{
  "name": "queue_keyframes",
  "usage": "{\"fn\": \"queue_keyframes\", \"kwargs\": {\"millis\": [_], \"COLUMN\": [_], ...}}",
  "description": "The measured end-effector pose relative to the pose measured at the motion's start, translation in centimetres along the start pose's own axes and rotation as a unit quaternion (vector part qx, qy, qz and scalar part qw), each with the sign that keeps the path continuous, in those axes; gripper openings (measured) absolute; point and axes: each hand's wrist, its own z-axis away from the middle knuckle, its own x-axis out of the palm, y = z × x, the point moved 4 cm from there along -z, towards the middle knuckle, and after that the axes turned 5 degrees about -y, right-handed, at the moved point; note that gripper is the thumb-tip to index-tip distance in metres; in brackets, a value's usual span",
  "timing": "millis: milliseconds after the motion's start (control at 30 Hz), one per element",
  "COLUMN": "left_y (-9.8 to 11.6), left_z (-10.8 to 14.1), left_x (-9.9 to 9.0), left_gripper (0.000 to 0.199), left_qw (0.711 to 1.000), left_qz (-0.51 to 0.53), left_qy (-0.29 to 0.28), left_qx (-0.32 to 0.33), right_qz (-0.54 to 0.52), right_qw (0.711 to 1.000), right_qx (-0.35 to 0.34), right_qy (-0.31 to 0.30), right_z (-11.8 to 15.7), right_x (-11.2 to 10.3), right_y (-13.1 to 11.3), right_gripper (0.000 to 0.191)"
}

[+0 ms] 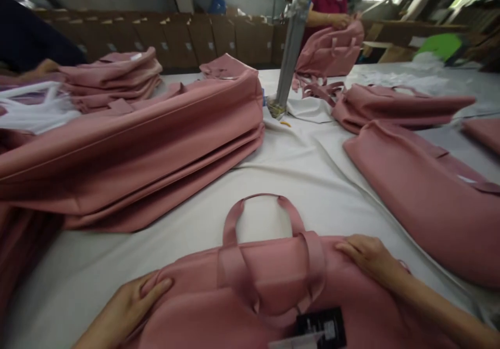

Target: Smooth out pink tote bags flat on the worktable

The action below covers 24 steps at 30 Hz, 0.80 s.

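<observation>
A pink handbag (187,307) lies in front of me on the cloth-covered table, its two strap handles (234,224) pointing away and over its top. A black label (324,325) hangs on its near side. My left hand (127,304) grips the bag's left end, thumb on top and fingers curled round the edge. At the upper right corner, my right hand (369,255) is closed on the bag's edge, its fingertips pressed into the material. The lower part of the bag runs out of view.
Stacked pink bags (167,140) fill the left side, beside white plastic pieces (39,107). More pink bags (425,192) lie at right. A metal post (291,52) rises from the table. Beyond it, a co-worker (330,5) handles another bag (332,52). Cardboard boxes (175,41) line the back.
</observation>
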Motion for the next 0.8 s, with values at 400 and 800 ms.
{"fn": "queue_keyframes", "kwargs": {"millis": [400,800], "left_y": [3.0,6.6], "left_z": [-0.7,-4.8], "left_x": [-1.3,4.8], "left_gripper": [0.064,0.046], "left_qw": [0.999,0.919], "left_qz": [-0.019,-0.384], "left_qy": [0.001,0.095], "left_qx": [-0.035,0.006], "right_qz": [0.006,0.163], "right_qw": [0.996,0.98], "right_qx": [0.046,0.033], "right_qy": [0.081,-0.106], "right_z": [-2.5,-5.5], "right_x": [-0.5,3.6], "right_y": [-0.1,-0.3], "right_gripper": [0.045,0.037]}}
